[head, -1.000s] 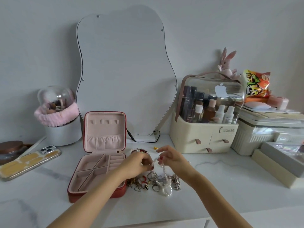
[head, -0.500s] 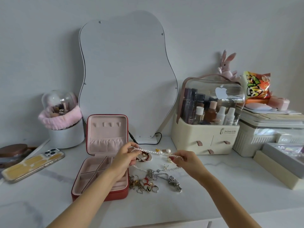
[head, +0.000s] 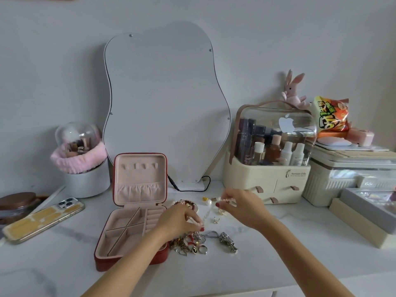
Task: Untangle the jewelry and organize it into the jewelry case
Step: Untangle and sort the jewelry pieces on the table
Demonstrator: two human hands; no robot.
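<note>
Stretching a pearl strand [head: 206, 213] between pinching hands.
Left hand [head: 177, 221] pinches one end above the jewelry pile [head: 192, 243]; right hand [head: 240, 207] pinches the other; jewelry case [head: 111, 257] left of both.

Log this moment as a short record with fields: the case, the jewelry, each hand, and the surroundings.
case: red jewelry case open on the white table, lid upright, pink compartments look empty
jewelry: tangled pile of rings and chains beside the case; silver pendant at its right
pearl strand: pearl necklace stretched between both hands
left hand: pinches the strand's lower end above the pile
right hand: pinches the strand's upper end
surroundings: mirror against the wall, phone at left, cosmetics box at right
</note>
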